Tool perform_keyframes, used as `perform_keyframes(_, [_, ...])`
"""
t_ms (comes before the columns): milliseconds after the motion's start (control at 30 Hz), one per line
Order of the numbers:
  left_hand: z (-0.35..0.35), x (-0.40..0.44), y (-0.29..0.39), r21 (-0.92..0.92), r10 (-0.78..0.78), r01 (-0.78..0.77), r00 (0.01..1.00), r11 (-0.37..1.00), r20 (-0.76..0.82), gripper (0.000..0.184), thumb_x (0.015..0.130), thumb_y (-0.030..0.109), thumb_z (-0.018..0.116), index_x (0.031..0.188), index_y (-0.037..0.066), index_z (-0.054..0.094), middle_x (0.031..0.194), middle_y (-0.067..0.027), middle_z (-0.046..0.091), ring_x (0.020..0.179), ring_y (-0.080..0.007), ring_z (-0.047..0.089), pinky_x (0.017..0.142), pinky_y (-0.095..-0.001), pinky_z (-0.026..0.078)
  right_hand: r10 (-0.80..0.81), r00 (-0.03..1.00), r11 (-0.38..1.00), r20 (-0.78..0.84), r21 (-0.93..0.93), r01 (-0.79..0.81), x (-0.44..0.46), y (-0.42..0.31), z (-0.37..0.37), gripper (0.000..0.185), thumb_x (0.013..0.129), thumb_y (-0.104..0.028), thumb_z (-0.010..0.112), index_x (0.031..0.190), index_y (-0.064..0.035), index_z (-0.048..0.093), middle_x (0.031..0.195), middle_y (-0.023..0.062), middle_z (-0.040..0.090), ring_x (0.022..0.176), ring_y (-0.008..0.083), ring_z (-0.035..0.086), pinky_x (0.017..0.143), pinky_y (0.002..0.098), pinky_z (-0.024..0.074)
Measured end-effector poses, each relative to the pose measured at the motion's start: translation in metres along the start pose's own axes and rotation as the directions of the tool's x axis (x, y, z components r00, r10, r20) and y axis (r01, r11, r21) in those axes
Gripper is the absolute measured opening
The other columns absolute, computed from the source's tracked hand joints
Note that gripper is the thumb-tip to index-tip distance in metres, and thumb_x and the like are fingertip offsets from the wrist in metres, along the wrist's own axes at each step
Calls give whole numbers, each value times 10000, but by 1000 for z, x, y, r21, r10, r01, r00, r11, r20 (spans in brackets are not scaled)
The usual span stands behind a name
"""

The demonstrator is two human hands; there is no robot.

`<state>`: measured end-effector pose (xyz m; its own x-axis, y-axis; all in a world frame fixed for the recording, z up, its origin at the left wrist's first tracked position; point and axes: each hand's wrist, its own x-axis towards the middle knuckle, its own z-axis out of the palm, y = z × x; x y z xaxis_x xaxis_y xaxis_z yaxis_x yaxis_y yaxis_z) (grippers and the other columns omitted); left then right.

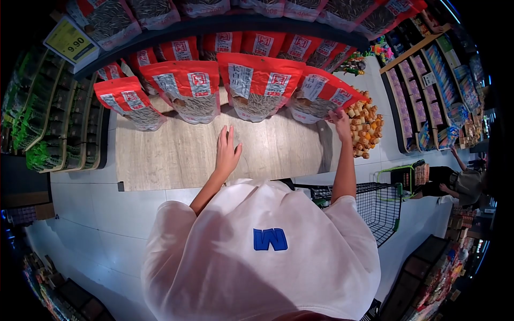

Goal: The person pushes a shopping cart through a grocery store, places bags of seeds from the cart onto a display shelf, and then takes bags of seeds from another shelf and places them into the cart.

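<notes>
in a shop aisle with a pale tiled floor, a broad wood-grained board bears a front row of four red-topped pouches. the three on the left stand free of any hand and look settled, so only the rightmost pouch, leaning at the board's right side, seems unfinished. the right hand touches its lower right edge, whether pinching i cannot tell; the left hand, fingers spread, holds nothing near the middle pouches.
</notes>
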<state>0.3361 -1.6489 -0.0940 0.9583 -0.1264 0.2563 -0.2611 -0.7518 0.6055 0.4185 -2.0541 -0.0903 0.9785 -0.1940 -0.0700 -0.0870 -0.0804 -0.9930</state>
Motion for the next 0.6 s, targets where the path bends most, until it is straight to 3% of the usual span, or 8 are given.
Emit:
perform_keyframes(333, [1,0,4,-20,79,-79,997,997,-7,533,796,130,537,1272,9,330,1281,-211,328,1213,-367,280,996,-424,262,-8,1000,1000,-24,19,8,-10,-1,-12,97,826,-113,566,876,-48,514,792,25,579,676,131,591,611,245,433])
perform_keyframes(533, [0,2,14,-102,132,-127,991,987,37,409,790,94,532,1175,1,432,1209,-193,410,1165,-347,355,970,-401,298,-16,999,961,-50,-277,1,-20,-43,-23,219,772,-202,638,849,-24,537,758,51,601,661,127,604,551,255,437])
perform_keyframes(600, [-1,4,19,-142,138,-129,989,981,55,387,785,70,532,1158,10,448,1197,-178,423,1152,-333,374,964,-386,305,232,970,755,-77,-614,-230,-27,-67,-28,317,788,-310,613,785,4,570,689,69,594,583,143,580,555,270,452])
